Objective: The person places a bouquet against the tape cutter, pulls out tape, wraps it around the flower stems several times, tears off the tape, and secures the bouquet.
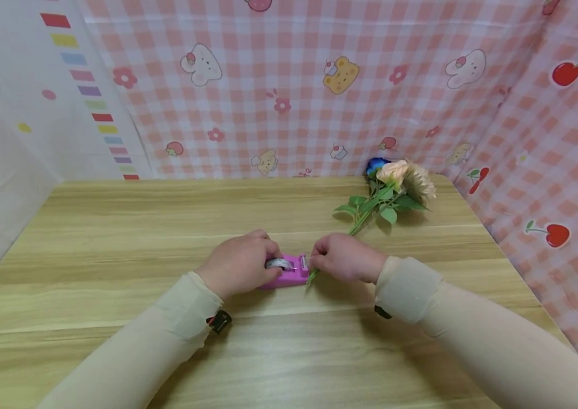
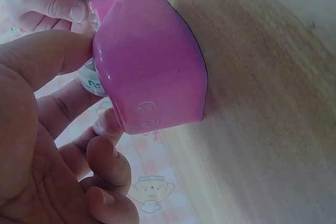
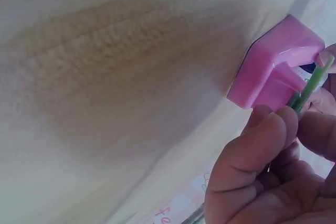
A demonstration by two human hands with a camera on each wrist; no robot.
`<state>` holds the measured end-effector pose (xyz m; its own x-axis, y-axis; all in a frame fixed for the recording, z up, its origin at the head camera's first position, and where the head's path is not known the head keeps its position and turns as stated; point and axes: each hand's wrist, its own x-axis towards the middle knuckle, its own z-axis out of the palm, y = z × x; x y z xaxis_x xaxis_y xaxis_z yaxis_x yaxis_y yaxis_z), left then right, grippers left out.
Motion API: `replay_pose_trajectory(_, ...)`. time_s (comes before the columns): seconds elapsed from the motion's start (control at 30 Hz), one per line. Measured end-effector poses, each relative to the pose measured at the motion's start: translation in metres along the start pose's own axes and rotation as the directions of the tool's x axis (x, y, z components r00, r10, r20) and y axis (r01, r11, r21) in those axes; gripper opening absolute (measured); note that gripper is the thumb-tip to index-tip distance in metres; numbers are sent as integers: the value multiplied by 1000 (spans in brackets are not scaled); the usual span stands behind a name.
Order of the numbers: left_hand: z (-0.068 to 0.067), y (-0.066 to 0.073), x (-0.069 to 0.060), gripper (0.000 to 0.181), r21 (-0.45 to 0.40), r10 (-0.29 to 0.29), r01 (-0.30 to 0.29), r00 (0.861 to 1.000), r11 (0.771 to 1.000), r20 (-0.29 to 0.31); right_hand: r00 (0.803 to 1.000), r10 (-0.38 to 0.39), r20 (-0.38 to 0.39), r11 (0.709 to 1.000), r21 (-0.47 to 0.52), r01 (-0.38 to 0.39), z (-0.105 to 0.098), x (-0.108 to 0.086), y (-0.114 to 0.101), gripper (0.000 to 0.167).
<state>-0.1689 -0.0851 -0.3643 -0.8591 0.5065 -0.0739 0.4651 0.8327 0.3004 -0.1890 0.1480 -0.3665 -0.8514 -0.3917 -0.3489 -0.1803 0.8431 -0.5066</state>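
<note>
In the head view, a pink tape dispenser (image 1: 289, 278) stands mid-table, and my left hand (image 1: 242, 262) grips it over the tape roll (image 1: 279, 263). The left wrist view shows my thumb on the near side of the dispenser (image 2: 152, 61) and fingertips at its far edge. Beside the dispenser's cutter end, my right hand (image 1: 346, 258) pinches green flower stems (image 3: 315, 82), whose cut ends poke out past the fingers. Whether those fingers also hold a tape end is unclear. Toward the back right the stems carry a blue flower (image 1: 377, 165), a peach rose (image 1: 393, 172) and a large pale bloom (image 1: 420, 182).
A wooden table (image 1: 166, 210) spreads beneath everything. A pink checked cloth (image 1: 289, 125) with cartoon prints hangs behind it, with more patterned cloth at both sides. Leaves (image 1: 388, 215) lie on the table below the flower heads.
</note>
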Motion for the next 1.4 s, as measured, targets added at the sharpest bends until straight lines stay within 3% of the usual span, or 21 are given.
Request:
replay_pose_trajectory(0.63, 1, 0, 0, 22, -7, 1, -1, 1000, 1000, -7, 999, 41, -3, 999, -14, -41, 6, 5, 1, 23)
replay_pose_trajectory(1.4, 3, -2, 1, 23, -1, 3, -3, 1000, 1000, -9, 995, 97, 12, 994, 51, -98, 6, -1, -4, 22)
